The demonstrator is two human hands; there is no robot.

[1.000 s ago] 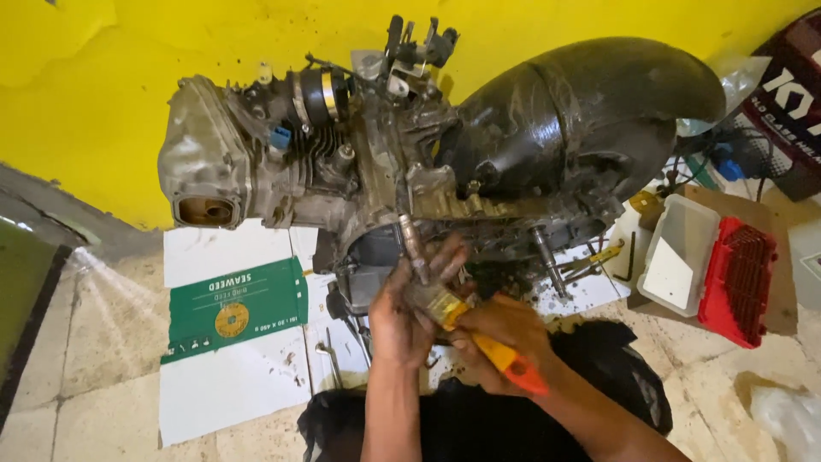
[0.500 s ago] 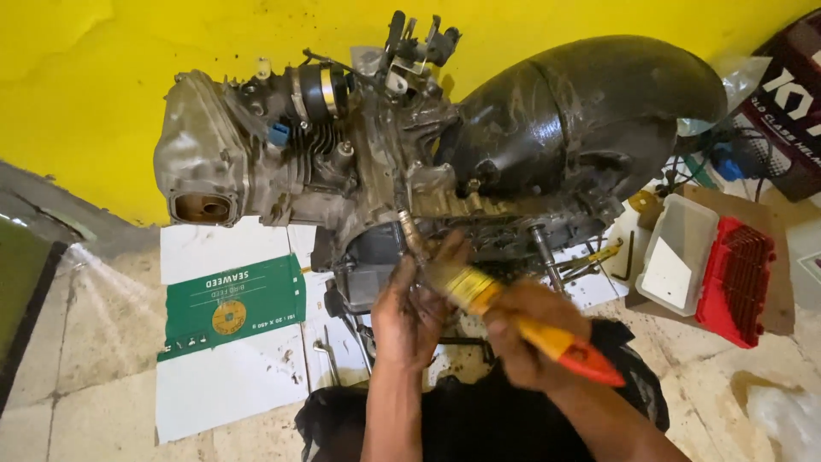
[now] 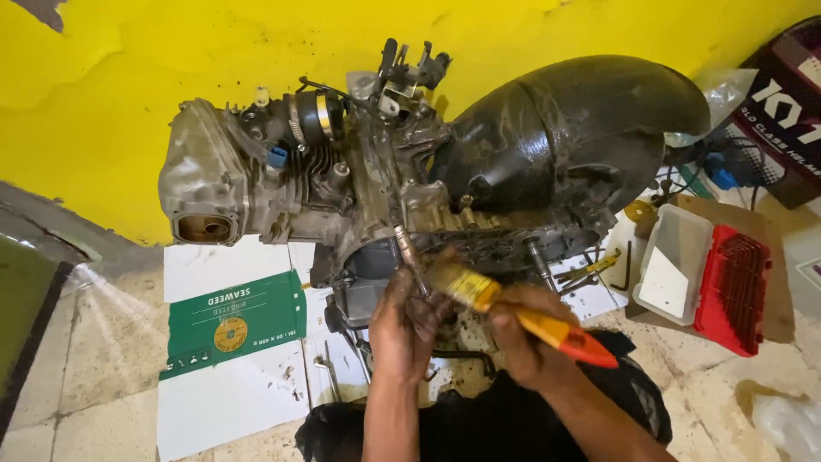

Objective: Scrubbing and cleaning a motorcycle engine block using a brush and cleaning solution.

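Observation:
A greasy scooter engine (image 3: pixel 359 180) with a black curved cover (image 3: pixel 581 128) lies on flattened cardboard on the floor. My right hand (image 3: pixel 522 334) holds a paintbrush (image 3: pixel 513 310) with a yellow ferrule and an orange-red handle; its bristles touch the engine's underside. My left hand (image 3: pixel 402 325), dirty with grease, grips a thin metal part (image 3: pixel 406 248) that sticks out below the engine, right beside the brush.
A green and white cardboard sheet (image 3: pixel 231 325) lies at the left. A red and white plastic case (image 3: pixel 710 278) stands open at the right, with tools (image 3: pixel 590 269) beside it. The yellow wall (image 3: pixel 171 68) is behind the engine. A dark printed box (image 3: pixel 782 111) sits at the far right.
The right hand has drawn the brush up and left along the engine's underside. The left hand keeps its hold on the metal part.

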